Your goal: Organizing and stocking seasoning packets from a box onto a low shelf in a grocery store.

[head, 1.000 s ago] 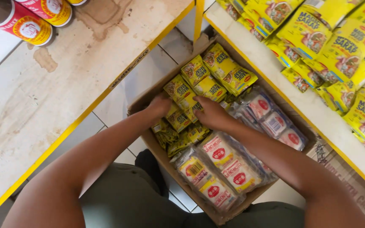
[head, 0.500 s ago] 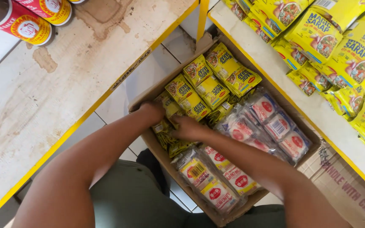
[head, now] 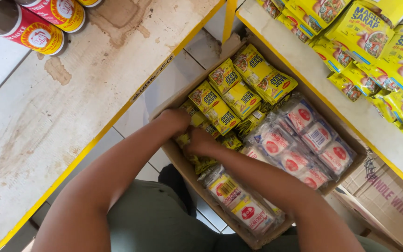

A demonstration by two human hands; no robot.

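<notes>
An open cardboard box [head: 350,140] sits on the floor between two shelves, packed with yellow seasoning sachets [head: 239,88] and clear packs with red-and-white labels [head: 299,149]. My left hand [head: 176,119] reaches into the box's near left corner, among yellow sachets. My right hand [head: 201,142] is just beside it, fingers curled down into the same pile of yellow sachets [head: 201,163]. The fingertips of both hands are buried, so what they grip is hidden.
A worn white shelf with a yellow edge [head: 71,116] lies at the left, with red-labelled cans [head: 38,35] at its far end. At the right, another shelf [head: 304,65] holds several yellow sachet strips [head: 374,42]. A second carton [head: 388,200] stands at the lower right.
Both hands have slid toward the box's near left corner and pushed deeper among the yellow sachets. The view has shifted slightly.
</notes>
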